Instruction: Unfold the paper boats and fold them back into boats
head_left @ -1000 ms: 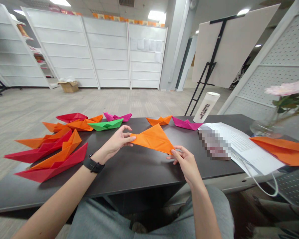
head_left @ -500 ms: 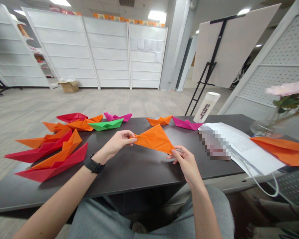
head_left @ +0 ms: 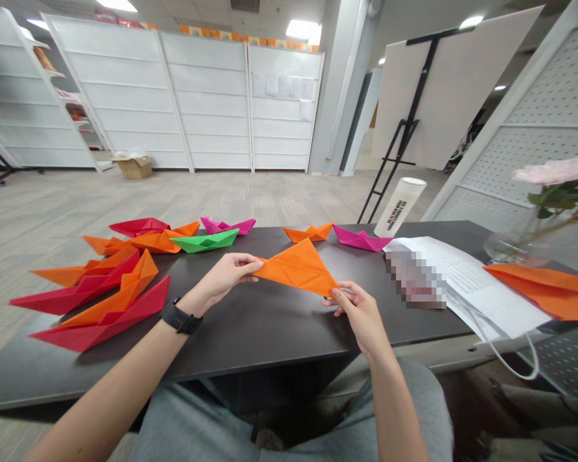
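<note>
A folded piece of orange paper (head_left: 299, 266), roughly a triangle with creases across it, is held above the dark table (head_left: 270, 340). My left hand (head_left: 228, 276) pinches its left corner between thumb and fingers. At the lower right corner, my right hand (head_left: 359, 311) grips the paper with the thumb on top. Behind the paper stand an orange paper boat (head_left: 309, 233) and a magenta paper boat (head_left: 361, 239). Nearer my left hand are a green paper boat (head_left: 206, 241) and another magenta boat (head_left: 228, 226).
Several red and orange paper boats (head_left: 101, 321) line the table's left side. To the right lie printed sheets (head_left: 486, 289), a blurred object (head_left: 415, 280), a white cable (head_left: 530, 366) and orange paper (head_left: 549, 292). A white cylinder (head_left: 399, 206) and a flower vase (head_left: 513, 247) stand behind.
The left corner of the orange paper has shifted slightly left, with my left hand's fingers closed further over it. My right hand stays almost where it was.
</note>
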Motion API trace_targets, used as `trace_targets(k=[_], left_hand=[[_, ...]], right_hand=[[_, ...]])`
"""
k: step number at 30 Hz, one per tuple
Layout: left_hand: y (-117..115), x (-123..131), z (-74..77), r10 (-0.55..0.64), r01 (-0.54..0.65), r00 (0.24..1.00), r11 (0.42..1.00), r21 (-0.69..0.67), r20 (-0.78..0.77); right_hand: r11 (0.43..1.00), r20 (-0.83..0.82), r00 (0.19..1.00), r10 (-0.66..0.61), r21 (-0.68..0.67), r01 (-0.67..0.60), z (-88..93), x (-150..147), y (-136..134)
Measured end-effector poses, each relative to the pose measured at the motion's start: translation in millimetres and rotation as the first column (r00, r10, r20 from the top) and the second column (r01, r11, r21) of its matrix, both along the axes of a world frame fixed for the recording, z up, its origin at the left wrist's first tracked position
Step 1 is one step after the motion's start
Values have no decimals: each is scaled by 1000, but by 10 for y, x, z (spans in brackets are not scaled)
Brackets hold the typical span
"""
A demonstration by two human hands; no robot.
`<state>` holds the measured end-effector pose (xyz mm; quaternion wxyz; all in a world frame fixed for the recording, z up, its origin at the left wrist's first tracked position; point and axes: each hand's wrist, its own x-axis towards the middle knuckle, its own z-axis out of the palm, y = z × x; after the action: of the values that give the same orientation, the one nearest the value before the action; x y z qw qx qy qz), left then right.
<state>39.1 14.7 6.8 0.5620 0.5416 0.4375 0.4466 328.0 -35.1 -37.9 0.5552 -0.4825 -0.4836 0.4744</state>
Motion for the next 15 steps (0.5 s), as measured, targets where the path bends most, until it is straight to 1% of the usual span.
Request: trace_targets(k=[6, 10, 15], left_hand=[[23, 8, -35, 10, -10, 1000, 1000, 16, 4], [23, 2, -33, -9, 8, 999, 1000, 28, 46], [16, 6, -6, 43, -46, 998, 997, 66, 36]], right_hand=[[1000, -15, 1000, 1, -6, -1, -14, 6, 2], [1000, 10, 1000, 12, -2, -12, 1, 7, -8], [1000, 8, 1000, -4, -16, 5, 40, -10, -29]])
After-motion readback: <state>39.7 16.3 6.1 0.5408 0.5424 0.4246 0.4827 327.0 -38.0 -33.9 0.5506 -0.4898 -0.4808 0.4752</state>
